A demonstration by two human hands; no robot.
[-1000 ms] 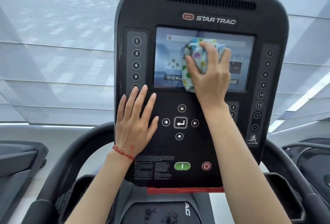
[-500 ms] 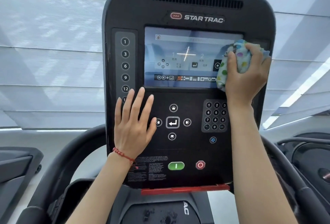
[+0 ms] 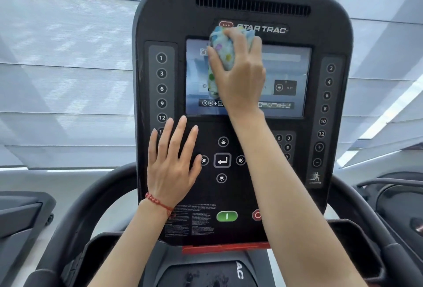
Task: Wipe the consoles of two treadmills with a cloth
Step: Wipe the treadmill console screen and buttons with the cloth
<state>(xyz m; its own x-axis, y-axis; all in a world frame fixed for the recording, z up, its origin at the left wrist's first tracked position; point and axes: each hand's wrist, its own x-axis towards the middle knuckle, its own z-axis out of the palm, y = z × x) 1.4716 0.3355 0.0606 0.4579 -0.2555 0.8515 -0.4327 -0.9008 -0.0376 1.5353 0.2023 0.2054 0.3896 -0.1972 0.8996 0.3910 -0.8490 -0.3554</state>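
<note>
We're looking straight at the tall black plastic treadmill console (image 3: 242,7), upright with its long axis running from twelve o'clock down to six, its face turned toward us. The right hand (image 3: 240,74) is up on the lit rectangular touchscreen (image 3: 286,69), fingers curled tight around the bunched pale-blue cloth with coloured dots (image 3: 220,58) and pressing it against the glass. That cloth sits at the screen's upper left, its top spilling over the bezel and covering the start of the white Star Trac lettering (image 3: 270,29); the wad is longer than it is wide, running from about one o'clock at the logo down to seven o'clock, where a loose tail hangs beside the heel of the hand. Down at eight o'clock from the screen we've got the left hand (image 3: 171,167), fingers straight and slightly spread, laid flat on the dark panel with fingertips pointing to twelve o'clock, the thumb just reaching the left arrow button (image 3: 204,160). A red beaded bracelet (image 3: 158,203) circles that wrist. The square enter key (image 3: 222,160) lies at three o'clock from the palm, the green oval start button (image 3: 227,215) toward six o'clock of the panel, and the curved black handrail (image 3: 75,218) sweeps round at seven o'clock.
</note>
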